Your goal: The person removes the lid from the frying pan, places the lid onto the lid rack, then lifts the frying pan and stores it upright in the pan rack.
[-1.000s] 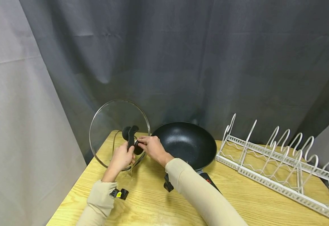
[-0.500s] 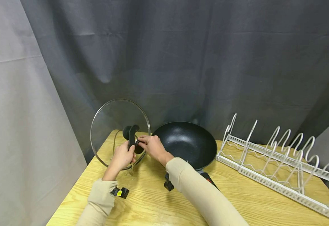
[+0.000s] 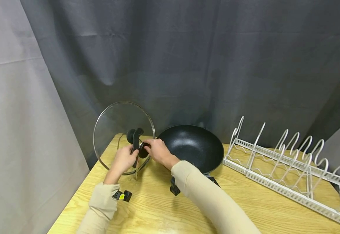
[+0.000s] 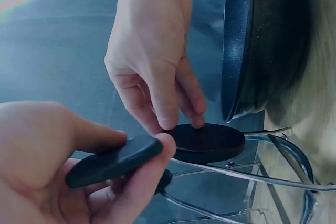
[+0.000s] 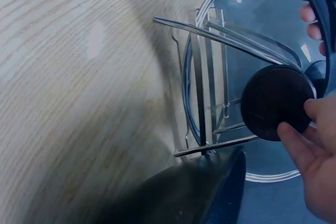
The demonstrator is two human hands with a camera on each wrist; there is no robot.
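A glass lid [image 3: 115, 122] with a metal rim stands nearly upright in a wire stand [image 5: 198, 87] on the table's left side. My left hand [image 3: 124, 160] grips the lid's black curved handle [image 3: 136, 140], thumb on one side and fingers wrapped behind. At the front of the stand is a black round disc [image 5: 275, 103], joined to its metal wires. My right hand [image 3: 159, 152] pinches the disc near its edge, and in the left wrist view its fingertips [image 4: 197, 120] rest on the disc. Part of the left hand's grip is hidden behind the handle.
A black wok [image 3: 191, 148] sits right beside the stand, its handle [image 3: 215, 181] pointing toward me under the right forearm. A white wire rack [image 3: 278, 175] takes up the table's right side. A dark curtain [image 3: 187, 65] hangs behind.
My right hand's fingers have shifted slightly on the disc and are curled more over it. The left hand keeps its hold on the lid handle, and the lid hardly moves.
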